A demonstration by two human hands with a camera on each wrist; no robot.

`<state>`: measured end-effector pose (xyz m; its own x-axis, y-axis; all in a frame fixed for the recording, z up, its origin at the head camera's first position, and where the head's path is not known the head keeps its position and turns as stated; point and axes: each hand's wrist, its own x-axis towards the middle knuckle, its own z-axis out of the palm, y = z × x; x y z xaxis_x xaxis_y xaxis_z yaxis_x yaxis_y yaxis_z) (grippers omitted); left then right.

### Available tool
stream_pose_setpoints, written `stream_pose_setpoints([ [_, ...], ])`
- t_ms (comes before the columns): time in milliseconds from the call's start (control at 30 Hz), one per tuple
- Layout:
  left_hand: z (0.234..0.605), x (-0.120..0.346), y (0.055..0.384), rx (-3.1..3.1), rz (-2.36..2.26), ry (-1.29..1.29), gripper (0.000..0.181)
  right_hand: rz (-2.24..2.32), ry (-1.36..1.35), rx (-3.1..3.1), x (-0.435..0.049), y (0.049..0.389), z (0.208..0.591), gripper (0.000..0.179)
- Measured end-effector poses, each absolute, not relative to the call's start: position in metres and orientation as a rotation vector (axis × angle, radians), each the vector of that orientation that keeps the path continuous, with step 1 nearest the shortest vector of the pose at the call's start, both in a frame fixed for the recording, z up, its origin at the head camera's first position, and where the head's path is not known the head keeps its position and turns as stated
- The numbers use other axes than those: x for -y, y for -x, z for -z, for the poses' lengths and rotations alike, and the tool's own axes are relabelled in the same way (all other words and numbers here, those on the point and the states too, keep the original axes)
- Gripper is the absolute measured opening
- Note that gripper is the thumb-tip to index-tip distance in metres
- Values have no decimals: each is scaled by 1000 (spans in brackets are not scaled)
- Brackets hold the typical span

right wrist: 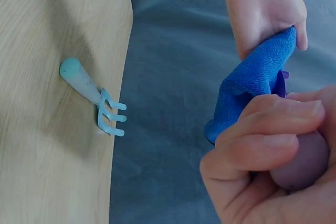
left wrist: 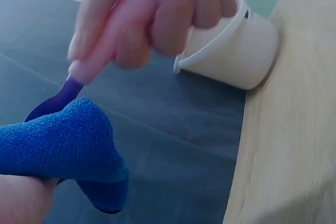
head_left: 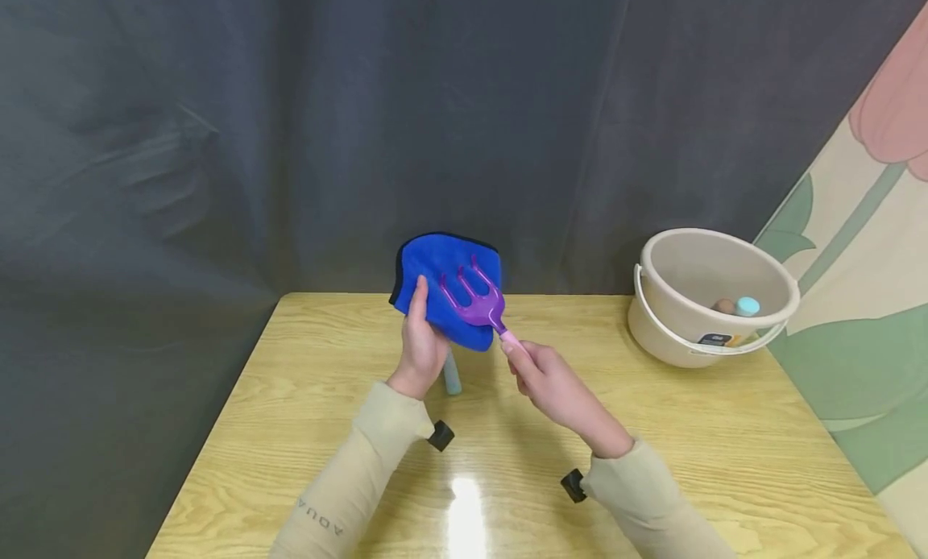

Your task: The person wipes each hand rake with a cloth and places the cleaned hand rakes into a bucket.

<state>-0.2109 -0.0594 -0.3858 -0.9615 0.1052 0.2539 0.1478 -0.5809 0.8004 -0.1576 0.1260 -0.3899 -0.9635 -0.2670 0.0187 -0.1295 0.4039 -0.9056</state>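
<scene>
My left hand (head_left: 424,349) holds a blue cloth (head_left: 435,257) with dark edging, its thumb lying over the front. In the right wrist view the cloth (right wrist: 257,69) hangs in folds from that hand. My right hand (head_left: 554,386) grips the pink handle of a small purple hand rake (head_left: 480,311), its fingers curled round the grip. The rake's three tines point up and away, overlapping the cloth in the head view. Below them, a light blue hand rake (right wrist: 83,81) lies on the table, its tines reaching past the far edge; the left hand and cloth partly hide it in the head view.
A beige bucket (head_left: 652,340) with a white handle stands at the table's back right. Inside are a brown rounded thing (head_left: 723,306) and a light blue one (head_left: 747,306). A dark curtain (head_left: 449,124) hangs behind the wooden table (head_left: 290,398).
</scene>
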Motion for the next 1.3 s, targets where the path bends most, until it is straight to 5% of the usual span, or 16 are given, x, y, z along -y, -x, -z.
stream_pose_setpoints([
  [433,382,70,221,1531,2527,639,54,1468,384,-2526,-132,151,376,46],
  [600,384,64,216,1467,2645,410,46,1495,378,-2553,-130,150,377,45],
  [967,394,56,204,1652,2661,381,68,1603,347,-2585,-117,155,388,50],
  [1300,404,39,186,1938,2583,612,71,1539,320,-2775,-115,174,385,50],
])
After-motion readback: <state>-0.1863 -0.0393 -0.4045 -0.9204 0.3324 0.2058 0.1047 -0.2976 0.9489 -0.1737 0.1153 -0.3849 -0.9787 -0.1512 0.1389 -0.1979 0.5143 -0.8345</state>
